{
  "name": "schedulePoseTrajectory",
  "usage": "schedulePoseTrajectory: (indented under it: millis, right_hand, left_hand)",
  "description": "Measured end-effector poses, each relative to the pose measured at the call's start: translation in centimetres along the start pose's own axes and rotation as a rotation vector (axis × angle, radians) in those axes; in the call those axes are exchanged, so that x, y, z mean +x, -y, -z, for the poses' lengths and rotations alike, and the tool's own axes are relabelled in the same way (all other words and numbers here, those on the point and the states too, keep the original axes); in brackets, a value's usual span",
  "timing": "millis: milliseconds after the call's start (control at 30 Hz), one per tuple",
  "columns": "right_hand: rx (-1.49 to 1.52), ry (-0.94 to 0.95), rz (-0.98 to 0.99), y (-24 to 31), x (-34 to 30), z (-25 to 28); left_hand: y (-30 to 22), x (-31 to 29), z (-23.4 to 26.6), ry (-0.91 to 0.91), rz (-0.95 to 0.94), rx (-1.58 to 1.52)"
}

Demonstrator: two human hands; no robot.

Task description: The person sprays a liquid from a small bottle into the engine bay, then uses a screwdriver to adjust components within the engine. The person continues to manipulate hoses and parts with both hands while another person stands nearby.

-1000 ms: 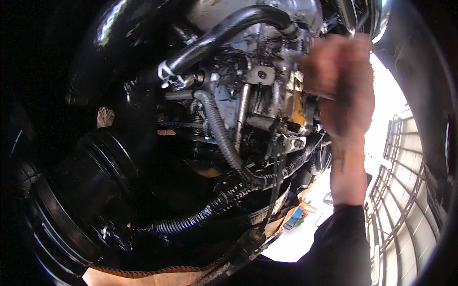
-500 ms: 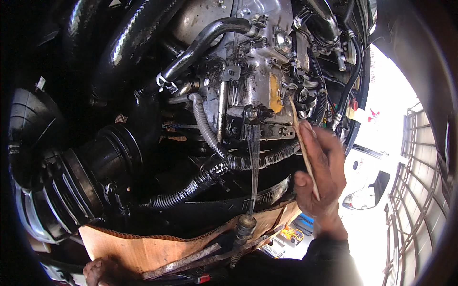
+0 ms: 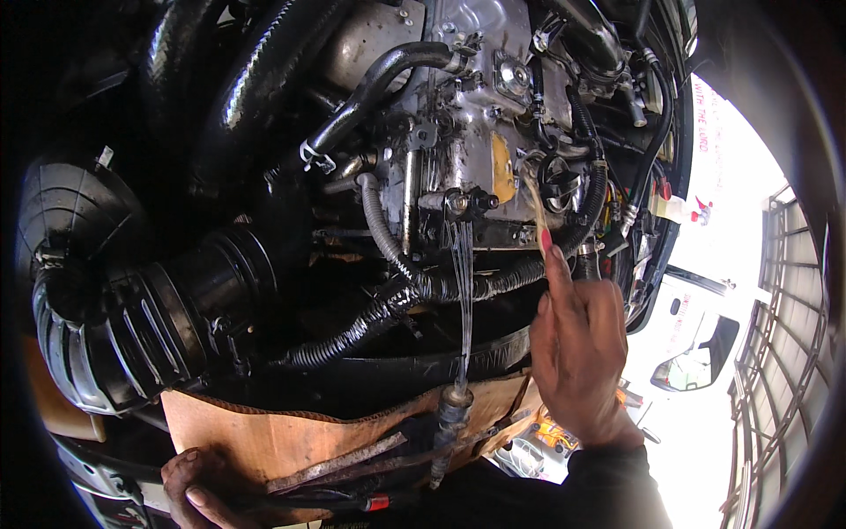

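My right hand (image 3: 582,353) is closed around a slim, pale, brush-like tool (image 3: 535,198) with a red part at my fingertips. The tool's pale end reaches the engine block (image 3: 467,163), beside a yellowish patch (image 3: 503,167) and a round dark opening (image 3: 558,182). At the lower left, the curled fingers of my left hand (image 3: 187,489) hold the edge of a cardboard sheet (image 3: 300,441); part of that hand lies in shadow. Clear strands (image 3: 464,300) stretch from a bolt on the block down to a dark cylindrical part (image 3: 453,414) lying over the cardboard.
A ribbed air intake hose (image 3: 145,344) fills the left side. Corrugated conduit (image 3: 344,348) crosses below the block, and a black hose (image 3: 379,84) curves above it. A red-ended piece (image 3: 377,502) lies by the cardboard. A white vehicle (image 3: 696,344) stands beyond on the right.
The tool has shifted in my right hand: its red part now shows and my index finger points along it. The view has moved slightly, and more of my left hand shows.
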State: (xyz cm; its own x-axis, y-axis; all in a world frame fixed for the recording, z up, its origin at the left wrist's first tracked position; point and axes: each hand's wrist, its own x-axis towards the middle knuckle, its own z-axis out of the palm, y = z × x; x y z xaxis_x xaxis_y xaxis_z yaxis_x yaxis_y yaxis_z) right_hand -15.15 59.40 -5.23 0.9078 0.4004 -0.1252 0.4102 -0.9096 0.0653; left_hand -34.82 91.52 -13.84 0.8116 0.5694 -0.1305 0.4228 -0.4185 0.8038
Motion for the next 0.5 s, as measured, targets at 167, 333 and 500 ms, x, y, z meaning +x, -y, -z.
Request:
schedulePoseTrajectory:
  millis: [167,333,500]
  right_hand:
    - [0.059,-0.085,0.104,-2.0,3.7,-3.3]
    - [0.088,-0.062,0.136,-0.1,2.0,-2.0]
    - [0.016,-0.113,0.18,-1.3,2.8,-4.0]
  left_hand:
    - [0.4,0.0,-0.5,-0.011,0.035,-0.062]
    - [-1.1,-0.5,-1.3,-0.132,0.074,-0.13]
    - [-0.5,1.4,-1.8,-0.053,-0.08,-0.102]
